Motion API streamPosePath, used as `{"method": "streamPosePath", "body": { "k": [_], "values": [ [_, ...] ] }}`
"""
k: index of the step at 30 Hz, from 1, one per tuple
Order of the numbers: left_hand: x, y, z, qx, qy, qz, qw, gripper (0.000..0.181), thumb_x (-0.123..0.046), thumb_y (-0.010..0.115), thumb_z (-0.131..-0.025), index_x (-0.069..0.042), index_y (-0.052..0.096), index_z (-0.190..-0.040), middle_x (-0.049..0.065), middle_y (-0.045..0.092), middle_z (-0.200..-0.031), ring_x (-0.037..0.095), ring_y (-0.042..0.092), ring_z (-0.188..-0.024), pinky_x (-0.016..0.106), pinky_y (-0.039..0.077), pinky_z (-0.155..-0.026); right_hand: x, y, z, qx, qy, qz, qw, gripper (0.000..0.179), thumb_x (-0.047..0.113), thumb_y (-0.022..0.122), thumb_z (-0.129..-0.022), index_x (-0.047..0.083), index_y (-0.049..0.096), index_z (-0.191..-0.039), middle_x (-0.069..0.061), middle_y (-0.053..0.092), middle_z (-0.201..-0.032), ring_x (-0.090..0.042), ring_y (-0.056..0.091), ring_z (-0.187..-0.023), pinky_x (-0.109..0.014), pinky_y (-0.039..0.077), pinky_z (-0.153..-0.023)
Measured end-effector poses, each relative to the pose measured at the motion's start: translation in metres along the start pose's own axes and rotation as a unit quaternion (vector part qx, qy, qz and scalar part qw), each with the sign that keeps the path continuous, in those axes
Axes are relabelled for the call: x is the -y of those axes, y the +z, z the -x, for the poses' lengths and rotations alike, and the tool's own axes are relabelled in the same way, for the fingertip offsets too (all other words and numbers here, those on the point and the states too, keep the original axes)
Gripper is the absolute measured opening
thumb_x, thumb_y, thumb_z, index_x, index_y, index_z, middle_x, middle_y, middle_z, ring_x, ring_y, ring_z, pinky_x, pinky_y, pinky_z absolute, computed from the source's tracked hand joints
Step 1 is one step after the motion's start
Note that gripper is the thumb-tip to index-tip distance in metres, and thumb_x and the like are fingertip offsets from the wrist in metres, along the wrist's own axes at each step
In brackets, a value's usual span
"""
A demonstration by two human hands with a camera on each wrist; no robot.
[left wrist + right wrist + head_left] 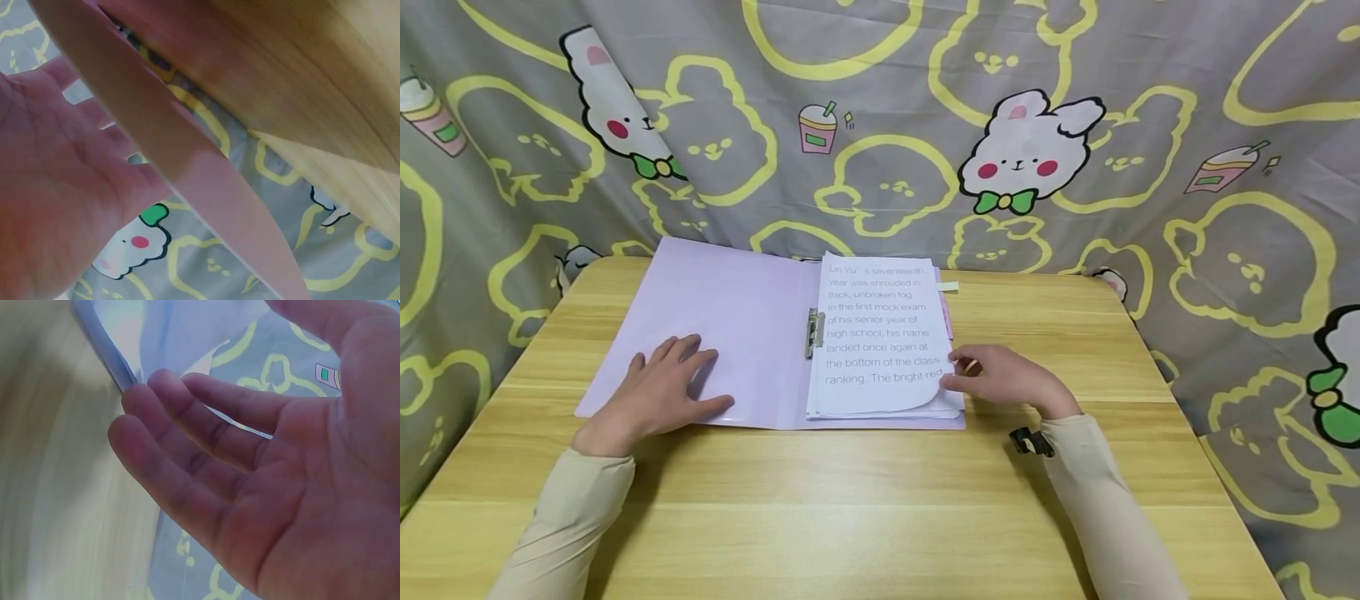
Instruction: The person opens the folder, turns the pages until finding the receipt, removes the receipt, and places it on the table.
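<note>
A lilac folder [737, 333] lies spread on the table, with a metal clip [814, 333] along its spine. On its right side rests a stack of printed sheets [880, 333]; the top sheet's lower right corner curves up. My left hand [662, 392] is over the left cover, fingers spread, thumb toward the spine. In the left wrist view the cover [206, 181] crosses in front of the palm. My right hand [1003, 377] is at the stack's right edge, fingertips at the raised corner. The right wrist view shows its fingers loosely extended beside the paper [181, 337], thumb apart.
The wooden table [850, 508] extends in front of the folder and to both sides. A grey curtain [895, 108] with cartoon bears and rabbits hangs behind and around it. A pale tab [948, 287] sticks out at the stack's right edge. A dark band [1032, 442] is at the right wrist.
</note>
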State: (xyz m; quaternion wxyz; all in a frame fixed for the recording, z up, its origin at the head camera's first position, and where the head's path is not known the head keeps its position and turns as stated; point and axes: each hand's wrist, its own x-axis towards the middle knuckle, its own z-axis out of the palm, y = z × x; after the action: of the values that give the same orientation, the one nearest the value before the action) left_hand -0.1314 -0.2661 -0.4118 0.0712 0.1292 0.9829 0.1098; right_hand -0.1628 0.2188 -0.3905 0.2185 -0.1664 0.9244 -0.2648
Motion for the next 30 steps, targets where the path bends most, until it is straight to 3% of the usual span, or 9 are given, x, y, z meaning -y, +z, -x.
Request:
{"method": "streamPosePath", "body": {
  "k": [8,22,30],
  "values": [
    [0.0,0.0,0.0,0.001,-0.001,-0.002,1.0,0.089,-0.067,0.069,-0.086,-0.001,0.053,-0.145,0.028,0.034,-0.156,0.051,0.025,-0.145,0.083,0.017,-0.104,-0.004,-0.001,0.0,-0.015,0.022,-0.008,0.9996,0.054,0.046,0.064,-0.098,0.004,0.065,-0.131,-0.007,0.069,-0.119,-0.022,0.063,-0.107,-0.043,0.05,-0.095],
    [-0.001,-0.001,-0.002,0.005,-0.001,-0.006,1.0,0.091,-0.068,0.068,-0.086,-0.001,0.052,-0.146,0.029,0.033,-0.157,0.051,0.024,-0.146,0.084,0.016,-0.104,-0.005,0.011,-0.01,-0.067,0.036,-0.049,0.9959,0.041,0.033,0.065,-0.1,0.001,0.066,-0.126,-0.011,0.069,-0.116,-0.025,0.065,-0.106,-0.039,0.054,-0.088],
    [-0.002,0.001,-0.002,0.001,0.017,0.016,0.9997,0.087,-0.06,0.072,-0.087,0.004,0.053,-0.142,0.037,0.034,-0.154,0.055,0.028,-0.143,0.075,0.02,-0.113,-0.005,0.015,-0.013,-0.08,0.023,-0.06,0.9947,0.036,0.026,0.068,-0.099,0.002,0.066,-0.125,-0.013,0.07,-0.115,-0.029,0.068,-0.105,-0.038,0.056,-0.084]
  ]
}}
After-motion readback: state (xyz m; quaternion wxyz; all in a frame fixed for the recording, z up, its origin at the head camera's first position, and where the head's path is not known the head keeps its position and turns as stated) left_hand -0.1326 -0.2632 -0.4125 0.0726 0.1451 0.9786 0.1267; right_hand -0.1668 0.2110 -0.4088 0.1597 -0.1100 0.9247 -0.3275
